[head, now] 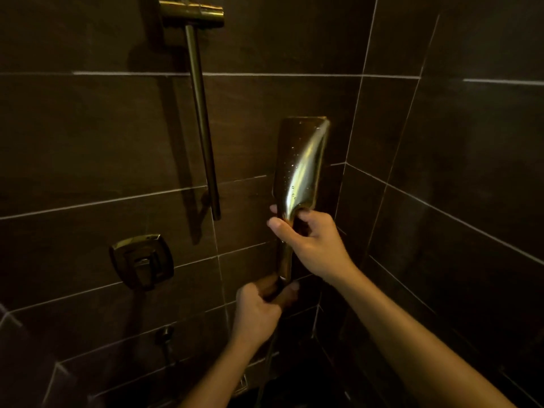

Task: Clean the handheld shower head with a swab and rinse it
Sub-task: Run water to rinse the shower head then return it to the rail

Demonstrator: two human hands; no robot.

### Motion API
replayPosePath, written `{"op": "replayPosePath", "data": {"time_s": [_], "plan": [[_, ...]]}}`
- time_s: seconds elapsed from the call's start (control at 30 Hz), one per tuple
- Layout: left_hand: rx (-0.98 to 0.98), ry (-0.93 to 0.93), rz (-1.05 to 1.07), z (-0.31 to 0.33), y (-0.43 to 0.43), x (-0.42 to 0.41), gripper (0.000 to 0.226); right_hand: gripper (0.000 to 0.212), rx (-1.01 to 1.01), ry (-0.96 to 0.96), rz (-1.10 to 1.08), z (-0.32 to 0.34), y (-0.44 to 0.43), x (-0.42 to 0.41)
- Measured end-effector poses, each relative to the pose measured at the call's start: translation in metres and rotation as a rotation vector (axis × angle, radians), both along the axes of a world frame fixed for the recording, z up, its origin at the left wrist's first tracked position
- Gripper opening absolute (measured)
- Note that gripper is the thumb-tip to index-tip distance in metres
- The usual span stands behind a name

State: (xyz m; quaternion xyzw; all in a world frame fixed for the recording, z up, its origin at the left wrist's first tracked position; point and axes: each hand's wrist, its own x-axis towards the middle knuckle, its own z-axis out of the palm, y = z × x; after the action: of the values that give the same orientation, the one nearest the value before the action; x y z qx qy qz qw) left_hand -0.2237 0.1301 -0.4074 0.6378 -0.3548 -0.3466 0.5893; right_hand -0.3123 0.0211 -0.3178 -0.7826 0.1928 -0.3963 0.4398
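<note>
nearest you, your two bare forearms enter from the bottom edge, the left one near the middle and the right one from the lower right corner. your left grip (256, 315) is the lower of the two. its fingers are curled round the bottom end of the handle (285, 260). this part is blurred, so you cannot tell how the fingertips lie. a thin hose (266, 360) hangs from under that grip into the dark below, only faintly visible.

above it and a little to the right, your right grip (312, 245) is clenched round the neck, where the handle widens out. the thumb lies across the near side and points left, and the fingers wrap round behind. the handheld shower head (303, 163) stands almost upright above this grip, held in the air in front of the far wall (88, 128), near the corner with the right wall (471, 172). it is long, flat, rectangular and brass-coloured. its smooth back faces you, with water drops on it and a bright streak of light. the spray face is turned away and cannot be seen.

farther off, both walls are dark tile with pale grout lines. on the far wall a square control plate (141, 262) with a lever sits to the left of your left grip, with a small round outlet (166, 338) below it. a slide bar (203, 122) runs up the wall left of the shower head to a bracket (191, 14) at the top edge.
</note>
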Motion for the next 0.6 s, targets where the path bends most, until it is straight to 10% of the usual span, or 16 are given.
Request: {"op": "replayPosePath", "data": {"time_s": [0.2, 0.6], "plan": [[-0.076, 0.001, -0.2, -0.014, 0.009, 0.018, 0.025, 0.042, 0.314, 0.125, 0.612, 0.017, -0.024, -0.022], [-0.089, -0.163, 0.043, -0.018, 0.009, 0.001, 0.03, 0.019, 0.102, -0.158, 0.197, 0.001, 0.0, -0.013]]}}
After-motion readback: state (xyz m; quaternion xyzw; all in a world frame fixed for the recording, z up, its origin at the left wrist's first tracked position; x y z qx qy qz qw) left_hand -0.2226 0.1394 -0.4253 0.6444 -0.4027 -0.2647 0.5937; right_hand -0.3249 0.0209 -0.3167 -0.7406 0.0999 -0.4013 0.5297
